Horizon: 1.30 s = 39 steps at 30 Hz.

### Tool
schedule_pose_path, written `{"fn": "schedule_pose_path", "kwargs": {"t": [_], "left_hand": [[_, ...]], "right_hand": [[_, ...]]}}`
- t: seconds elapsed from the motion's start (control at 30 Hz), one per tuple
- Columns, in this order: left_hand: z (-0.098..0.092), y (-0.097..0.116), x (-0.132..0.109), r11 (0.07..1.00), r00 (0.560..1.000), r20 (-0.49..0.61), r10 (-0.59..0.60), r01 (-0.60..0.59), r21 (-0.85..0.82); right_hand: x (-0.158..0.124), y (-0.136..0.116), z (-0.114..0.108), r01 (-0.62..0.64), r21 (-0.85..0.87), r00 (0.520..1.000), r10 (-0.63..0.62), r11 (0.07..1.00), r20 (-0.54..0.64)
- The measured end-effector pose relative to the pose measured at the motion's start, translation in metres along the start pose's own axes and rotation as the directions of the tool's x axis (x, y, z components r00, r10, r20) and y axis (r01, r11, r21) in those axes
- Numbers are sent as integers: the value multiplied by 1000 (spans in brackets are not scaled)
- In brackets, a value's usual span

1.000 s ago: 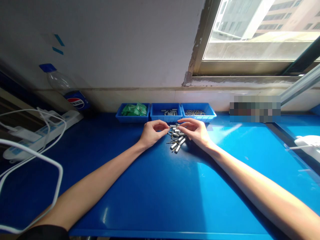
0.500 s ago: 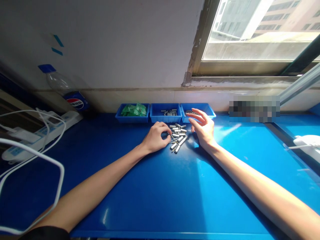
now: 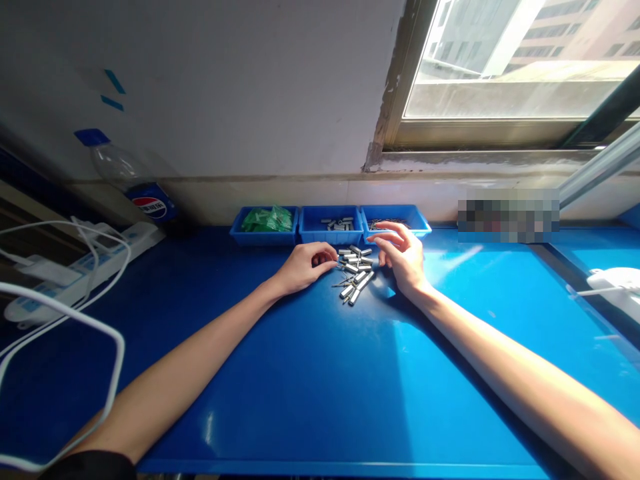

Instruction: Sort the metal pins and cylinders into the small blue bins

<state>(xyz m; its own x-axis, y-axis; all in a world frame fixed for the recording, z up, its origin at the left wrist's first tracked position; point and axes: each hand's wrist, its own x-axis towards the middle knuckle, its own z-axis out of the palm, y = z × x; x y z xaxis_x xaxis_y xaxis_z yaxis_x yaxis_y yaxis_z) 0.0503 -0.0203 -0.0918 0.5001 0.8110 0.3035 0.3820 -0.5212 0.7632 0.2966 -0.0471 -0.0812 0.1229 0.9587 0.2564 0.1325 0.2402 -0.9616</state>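
Observation:
A loose pile of small silver metal cylinders and thin pointed shafts (image 3: 356, 275) lies on the blue table (image 3: 300, 373). At the pile's left edge, my left hand (image 3: 306, 268) is closed in a pinch. A thin metallic tip shows by its fingertips, but I cannot make out what the piece is. My right hand (image 3: 404, 259) hovers over the right side of the pile, fingers apart and holding nothing visible. Just behind it stands a blue bin of thin metal rods (image 3: 421, 228). A middle blue bin (image 3: 330, 235) contains short silver cylinders.
Left of these is a blue bin (image 3: 239, 235) of green packets (image 3: 270, 219). A cola bottle (image 3: 150, 197) and a white power strip (image 3: 55, 283) with looping white cables (image 3: 120, 353) occupy the left side. Another white device (image 3: 617, 287) sits at the far right.
My left hand has shifted slightly left, away from the pile, uncovering more thin shafts. My right hand has moved a little left and its fingers have dipped slightly.

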Motion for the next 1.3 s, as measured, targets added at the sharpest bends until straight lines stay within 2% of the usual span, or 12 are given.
{"fn": "schedule_pose_path", "kwargs": {"t": [0.13, 0.3, 0.5, 0.7, 0.9, 1.0, 1.07, 1.17, 1.23, 1.3], "left_hand": [[-1, -3, 1, 976, 992, -87, -91, 72, -207], [3, 2, 5, 890, 949, -210, -233, 121, -439], [12, 13, 5, 801, 935, -186, -302, 143, -581], [15, 10, 1, 796, 950, -165, -267, 121, -592], [21, 10, -2, 867, 972, -165, -166, 64, -494], [20, 12, -3, 932, 971, -205, -125, 44, -359], [18, 12, -2, 984, 968, -239, -78, 36, -176], [16, 12, -2, 997, 976, -216, 2, 14, 75], [17, 11, -2, 989, 982, -182, 39, -12, 150], [18, 10, -3, 981, 985, -163, 59, -27, 193]], "right_hand": [[-1, -1, 1, -2, 12, 1000, 2, 1000, 2], [-5, -6, 3, 28, 12, 996, -29, 1000, 82], [-10, -7, 6, 76, -94, 964, -49, 993, 262], [-12, -4, 8, 81, -99, 939, -43, 992, 342], [-11, 0, 9, 46, -88, 935, -12, 995, 355], [-10, 0, 9, 0, -40, 945, 13, 999, 327], [-10, 0, 9, -9, -14, 970, 13, 1000, 244], [-8, 0, 8, 13, 3, 1000, -13, 1000, -19], [-7, 1, 7, 42, -12, 988, -43, 999, -146], [-5, 4, 6, 62, -26, 983, -65, 998, -173]]}}
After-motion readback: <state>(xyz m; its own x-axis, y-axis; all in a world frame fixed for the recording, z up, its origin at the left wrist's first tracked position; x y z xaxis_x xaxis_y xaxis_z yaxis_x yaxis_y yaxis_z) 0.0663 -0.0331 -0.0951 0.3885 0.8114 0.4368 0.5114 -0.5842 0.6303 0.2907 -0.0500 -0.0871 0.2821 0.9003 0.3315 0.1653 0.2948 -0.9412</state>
